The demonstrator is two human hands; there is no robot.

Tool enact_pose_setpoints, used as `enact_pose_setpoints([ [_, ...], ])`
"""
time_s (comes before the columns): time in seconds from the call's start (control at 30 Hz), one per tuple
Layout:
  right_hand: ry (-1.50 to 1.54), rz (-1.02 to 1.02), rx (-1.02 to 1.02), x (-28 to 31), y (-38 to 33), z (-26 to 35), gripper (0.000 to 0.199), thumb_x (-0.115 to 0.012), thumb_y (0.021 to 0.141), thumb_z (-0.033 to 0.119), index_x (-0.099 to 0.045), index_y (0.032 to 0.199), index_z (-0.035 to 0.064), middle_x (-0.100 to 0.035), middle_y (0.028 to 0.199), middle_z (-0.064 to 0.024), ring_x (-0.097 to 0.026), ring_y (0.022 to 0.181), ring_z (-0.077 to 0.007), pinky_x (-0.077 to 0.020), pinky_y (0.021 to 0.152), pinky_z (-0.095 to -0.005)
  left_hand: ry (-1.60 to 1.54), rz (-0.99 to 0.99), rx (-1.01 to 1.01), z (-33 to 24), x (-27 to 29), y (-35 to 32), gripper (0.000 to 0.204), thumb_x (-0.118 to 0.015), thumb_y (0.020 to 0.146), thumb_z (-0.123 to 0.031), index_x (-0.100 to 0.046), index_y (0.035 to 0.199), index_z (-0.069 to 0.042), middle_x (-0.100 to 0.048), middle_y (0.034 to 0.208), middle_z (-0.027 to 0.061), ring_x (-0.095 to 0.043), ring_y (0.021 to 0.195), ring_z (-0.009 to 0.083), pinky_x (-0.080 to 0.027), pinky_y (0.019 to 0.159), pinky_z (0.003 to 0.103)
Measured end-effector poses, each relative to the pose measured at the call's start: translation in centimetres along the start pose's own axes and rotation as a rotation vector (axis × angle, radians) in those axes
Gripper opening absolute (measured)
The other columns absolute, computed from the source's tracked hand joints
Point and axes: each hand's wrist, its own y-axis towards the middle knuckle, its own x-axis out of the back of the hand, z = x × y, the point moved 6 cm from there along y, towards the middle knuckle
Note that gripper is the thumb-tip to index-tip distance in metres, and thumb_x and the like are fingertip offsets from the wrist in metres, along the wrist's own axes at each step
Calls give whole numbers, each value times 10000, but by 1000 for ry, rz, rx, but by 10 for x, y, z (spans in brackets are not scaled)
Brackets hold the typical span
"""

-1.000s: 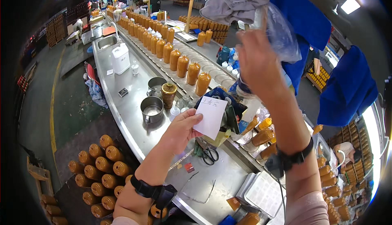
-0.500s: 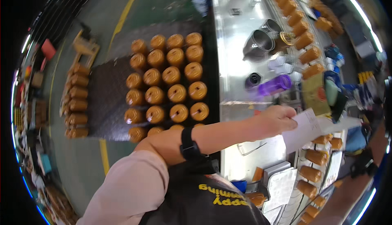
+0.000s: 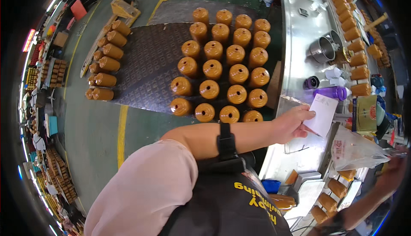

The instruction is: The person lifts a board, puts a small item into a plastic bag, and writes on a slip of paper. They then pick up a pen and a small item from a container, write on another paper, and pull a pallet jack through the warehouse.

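Observation:
My left hand (image 3: 294, 123) pinches a white sheet of paper (image 3: 324, 113) over the edge of the steel counter (image 3: 295, 43). A black band sits on that forearm. At the far right rim, blurred, my right hand (image 3: 393, 172) grips a clear plastic bag (image 3: 354, 150) that hangs over the counter. Just beyond the paper lies a purple bottle (image 3: 330, 93) on its side, next to a yellowish box (image 3: 364, 114).
Several brown jars (image 3: 222, 73) stand in rows on a dark pallet on the floor to my left, and more jars (image 3: 105, 64) lie further left. On the counter are steel pots (image 3: 321, 49), a line of jars (image 3: 352, 22) and small brown blocks (image 3: 329, 201). A yellow line (image 3: 122, 129) crosses the green floor.
The view has swung from the counter down to the floor and pallet at my left. My left hand still has the paper; my right hand has come down from overhead with the bag.

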Motion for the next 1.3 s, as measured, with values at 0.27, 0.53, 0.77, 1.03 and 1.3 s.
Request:
enact_pose_setpoints([
  [0.27, 634, 226, -407, -153, -337, 62, 196, -445, 957, 160, -435, 1092, 18, -586, 854, -115, -442, 523, -83, -368, 470, -194, -365, -42, -133, 80, 28, -166, 250, -412, 943, -229, -465, 1153, -104, -621, 1011, 81, -641, 839, 209, -521, 765, 344],
  [0.53, 498, 400, -328, -145, -494, 131, 179, -446, 954, 140, -438, 1083, 16, -575, 844, -89, -447, 549, -71, -378, 492, -189, -550, -58, -48, 153, 53, -317, 387, -312, 961, -347, -452, 1143, -35, -622, 947, 184, -625, 787, 295, -507, 640, 392],
  [0.77, 771, 511, -321, -217, -538, 171, 244, -470, 932, 79, -443, 1164, 9, -574, 856, -61, -462, 593, -67, -399, 527, -193, -441, -36, -300, 122, 132, -382, 390, -360, 944, -335, -459, 1118, -1, -604, 845, 126, -594, 739, 292, -493, 614, 421],
  [1.03, 632, 734, -352, -435, -695, 330, 539, -486, 922, 78, -264, 1413, 104, -600, 745, -26, -448, 552, -30, -357, 494, -160, -345, -543, -427, 2, 385, -659, 160, -516, 906, -189, -489, 1008, -69, -542, 865, 54, -527, 730, 165, -437, 591, 255],
  [1.3, 786, 966, -609, -760, -921, 439, 371, -433, 934, 30, -415, 1302, 70, -621, 982, -94, -589, 838, -130, -487, 744, -271, -16, -896, -437, -114, 724, -930, 112, -495, 812, -60, -526, 913, -97, -524, 780, -10, -481, 654, 81, -384, 531, 221],
])
